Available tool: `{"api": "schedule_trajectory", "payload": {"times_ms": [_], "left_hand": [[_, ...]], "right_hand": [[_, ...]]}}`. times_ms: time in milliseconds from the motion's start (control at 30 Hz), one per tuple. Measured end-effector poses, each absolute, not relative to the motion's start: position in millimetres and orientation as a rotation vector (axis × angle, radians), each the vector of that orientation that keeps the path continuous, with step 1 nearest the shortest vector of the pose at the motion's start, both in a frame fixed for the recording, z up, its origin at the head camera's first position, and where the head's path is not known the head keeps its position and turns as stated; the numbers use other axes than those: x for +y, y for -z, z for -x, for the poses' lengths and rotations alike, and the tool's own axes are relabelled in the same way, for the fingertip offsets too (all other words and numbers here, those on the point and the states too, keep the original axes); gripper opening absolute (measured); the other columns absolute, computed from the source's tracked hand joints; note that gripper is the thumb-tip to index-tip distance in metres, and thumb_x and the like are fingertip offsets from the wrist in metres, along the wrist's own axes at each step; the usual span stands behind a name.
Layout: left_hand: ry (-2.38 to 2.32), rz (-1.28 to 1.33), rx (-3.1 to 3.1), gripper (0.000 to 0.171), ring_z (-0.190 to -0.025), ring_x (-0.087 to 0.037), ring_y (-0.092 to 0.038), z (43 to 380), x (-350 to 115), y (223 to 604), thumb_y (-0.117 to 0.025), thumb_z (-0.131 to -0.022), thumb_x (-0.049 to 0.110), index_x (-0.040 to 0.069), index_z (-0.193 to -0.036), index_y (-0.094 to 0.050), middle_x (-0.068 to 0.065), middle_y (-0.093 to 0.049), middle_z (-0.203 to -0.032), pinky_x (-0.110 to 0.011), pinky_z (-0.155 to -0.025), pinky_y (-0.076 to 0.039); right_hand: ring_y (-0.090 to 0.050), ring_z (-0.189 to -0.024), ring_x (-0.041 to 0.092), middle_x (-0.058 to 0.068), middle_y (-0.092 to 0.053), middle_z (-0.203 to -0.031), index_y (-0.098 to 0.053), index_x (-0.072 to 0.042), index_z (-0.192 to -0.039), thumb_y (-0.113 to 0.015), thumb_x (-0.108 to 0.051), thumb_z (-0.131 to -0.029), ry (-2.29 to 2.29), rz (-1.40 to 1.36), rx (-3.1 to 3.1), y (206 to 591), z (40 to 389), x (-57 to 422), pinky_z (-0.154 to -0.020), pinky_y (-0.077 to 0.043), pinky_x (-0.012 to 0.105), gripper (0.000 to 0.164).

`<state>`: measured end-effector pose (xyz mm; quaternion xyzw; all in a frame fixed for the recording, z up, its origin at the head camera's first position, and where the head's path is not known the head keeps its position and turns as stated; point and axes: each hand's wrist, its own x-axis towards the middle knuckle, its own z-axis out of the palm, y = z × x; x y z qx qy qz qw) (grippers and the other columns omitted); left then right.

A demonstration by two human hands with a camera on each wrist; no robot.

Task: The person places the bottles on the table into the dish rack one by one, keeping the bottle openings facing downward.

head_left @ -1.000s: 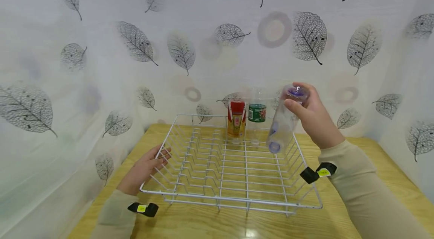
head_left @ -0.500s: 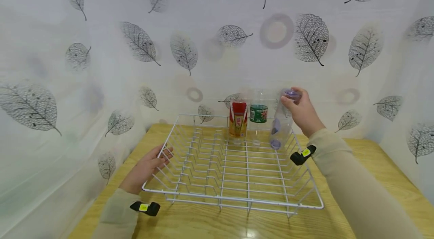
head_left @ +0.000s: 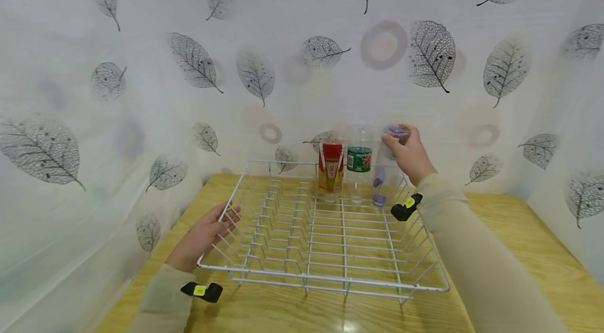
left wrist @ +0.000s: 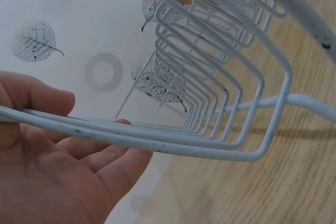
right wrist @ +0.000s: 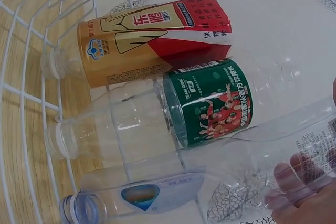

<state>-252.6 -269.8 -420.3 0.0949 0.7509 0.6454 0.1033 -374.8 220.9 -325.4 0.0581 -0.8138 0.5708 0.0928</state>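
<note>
My right hand grips a clear plastic bottle by its bluish-purple base. The bottle stands upside down, mouth lowered to the back right of a white wire dish rack. To its left in the rack are two more upturned bottles: one with a green label and one with a red and gold label. At the rack's left side, my left hand rests against the wires. In the left wrist view, its fingers are fairly straight, with the rim wire passing across the palm.
The rack sits on a yellowish wooden table, with table surface showing on both sides. A pale curtain with a leaf print hangs close behind the rack and along the left.
The right hand has moved left and slightly down with the bottle. The bottle has gone from tilted to nearly upright, beside the green-labelled one. The left hand stays put.
</note>
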Motion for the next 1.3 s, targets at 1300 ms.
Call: {"api": "schedule_trajectory", "payload": {"times_ms": [1300], "left_hand": [[-1.874, -0.254, 2.239, 0.058, -0.135, -0.043, -0.037, 253.1, -267.8, 419.3, -0.036, -0.107, 0.005, 0.002, -0.161, -0.015, -0.026, -0.034, -0.153, -0.051, -0.113, -0.034]], "right_hand": [[-0.027, -0.146, 0.046, 0.028, -0.021, -0.162, 0.011, -0.014, -0.162, -0.056, -0.052, -0.101, -1.553, -0.058, -2.688, 339.4, 375.9, 210.9, -0.113, -0.029, 0.063, 0.098]]}}
